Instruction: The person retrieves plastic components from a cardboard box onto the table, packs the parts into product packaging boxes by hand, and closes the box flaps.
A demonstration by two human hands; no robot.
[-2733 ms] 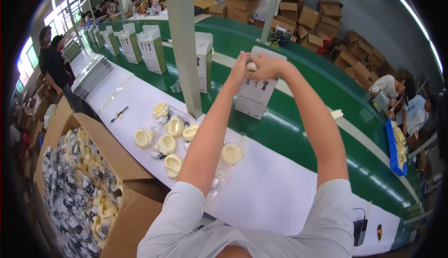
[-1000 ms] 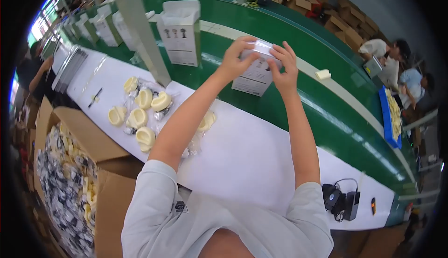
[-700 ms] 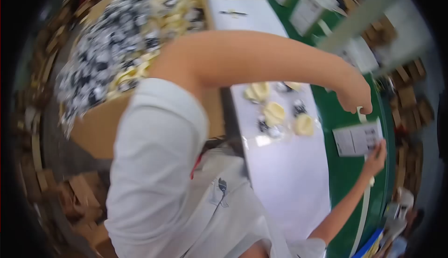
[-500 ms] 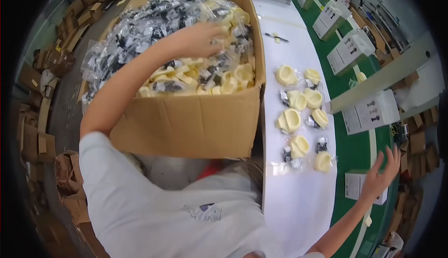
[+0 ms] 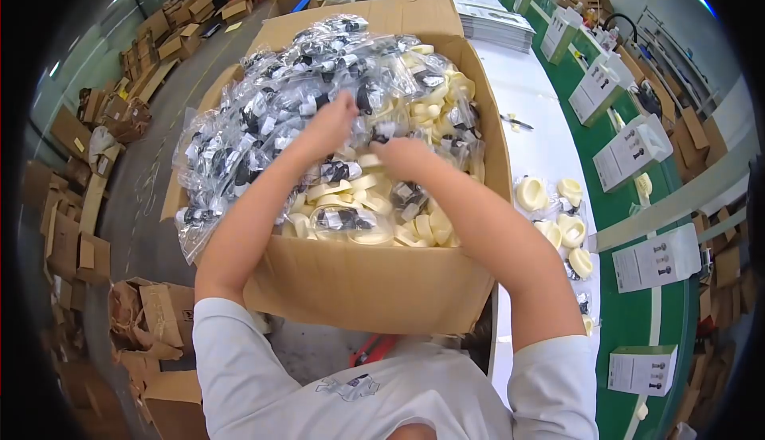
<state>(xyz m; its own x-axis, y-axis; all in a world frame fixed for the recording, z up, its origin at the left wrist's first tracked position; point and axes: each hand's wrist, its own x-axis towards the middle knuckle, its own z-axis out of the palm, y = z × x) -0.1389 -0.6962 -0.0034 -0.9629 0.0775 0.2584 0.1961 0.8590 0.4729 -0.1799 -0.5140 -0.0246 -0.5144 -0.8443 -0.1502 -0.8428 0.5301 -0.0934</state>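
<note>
Hands apart, L hand (image 5: 331,125) and R hand (image 5: 404,158) both in carton (image 5: 374,285) w/ bagged cream parts (image 5: 351,193) under & around them; grip unclear, fingers blurred. Risk: tangled plastic bags (image 5: 295,97) heaped nr L hand could drag neighbours over the rim.

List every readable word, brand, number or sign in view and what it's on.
No text is legible.
White boxes on the green belt: print beside product pictures, too small to read.
Bagged parts in the open carton: white labels, too small and blurred.
Shirt: dark chest graphic, no word I can make out.
</note>
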